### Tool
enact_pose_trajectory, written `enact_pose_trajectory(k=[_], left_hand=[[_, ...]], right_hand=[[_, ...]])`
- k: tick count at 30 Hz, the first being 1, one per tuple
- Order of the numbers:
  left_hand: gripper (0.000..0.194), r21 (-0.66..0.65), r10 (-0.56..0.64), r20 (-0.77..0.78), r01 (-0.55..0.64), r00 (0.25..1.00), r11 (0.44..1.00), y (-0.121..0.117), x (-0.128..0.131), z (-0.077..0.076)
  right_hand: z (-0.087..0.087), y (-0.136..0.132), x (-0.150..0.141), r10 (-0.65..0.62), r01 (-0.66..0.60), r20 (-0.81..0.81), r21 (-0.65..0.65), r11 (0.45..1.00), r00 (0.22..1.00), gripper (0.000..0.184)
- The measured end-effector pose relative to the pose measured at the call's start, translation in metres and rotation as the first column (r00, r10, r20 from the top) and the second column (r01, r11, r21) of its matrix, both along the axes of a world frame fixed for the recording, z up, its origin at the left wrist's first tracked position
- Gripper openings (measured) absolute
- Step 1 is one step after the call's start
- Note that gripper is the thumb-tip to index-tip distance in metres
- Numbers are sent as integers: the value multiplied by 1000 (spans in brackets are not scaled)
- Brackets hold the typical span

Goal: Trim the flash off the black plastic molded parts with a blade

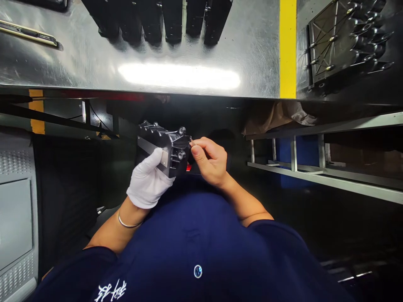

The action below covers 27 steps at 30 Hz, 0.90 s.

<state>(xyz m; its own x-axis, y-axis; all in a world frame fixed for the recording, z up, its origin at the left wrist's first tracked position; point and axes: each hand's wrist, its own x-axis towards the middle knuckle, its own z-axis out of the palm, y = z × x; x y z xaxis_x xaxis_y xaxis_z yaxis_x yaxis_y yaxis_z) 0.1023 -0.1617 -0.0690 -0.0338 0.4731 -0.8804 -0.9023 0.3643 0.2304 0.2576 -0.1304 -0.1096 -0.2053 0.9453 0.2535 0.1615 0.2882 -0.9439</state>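
My left hand (149,180), in a white glove, grips a black moulded plastic housing (176,144) in front of my body. The thumb lies on the grey flat strip along the housing's near side. Bosses with metal-lined holes stand out at the housing's right end. My right hand (211,161) is bare, with thumb and forefinger pinched together right at that end. What sits between those fingertips is too small to make out, and I cannot tell whether they press on the housing's edge itself.
A metal worktable (258,54) with a yellow stripe (287,50) spans the front. Several black housings (173,21) stand in a row there, and more ribbed black parts (343,46) lie at right. A utility knife (28,33) is at left. A metal frame (330,180) stands at right.
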Motion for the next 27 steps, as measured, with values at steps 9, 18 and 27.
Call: enact_pose_trajectory(k=[9,18,27], left_hand=[[33,140,-95,-117,111,989,984,-1,-4,-1],[31,226,-94,-87,111,992,968,-7,-6,-11],[43,191,-52,5,50,999,980,0,6,-4]], right_hand=[[0,-1,1,65,-66,20,78,995,998,34],[4,0,2,120,-120,-83,0,993,989,27],[-1,-7,-8,-104,106,-70,29,994,992,25]])
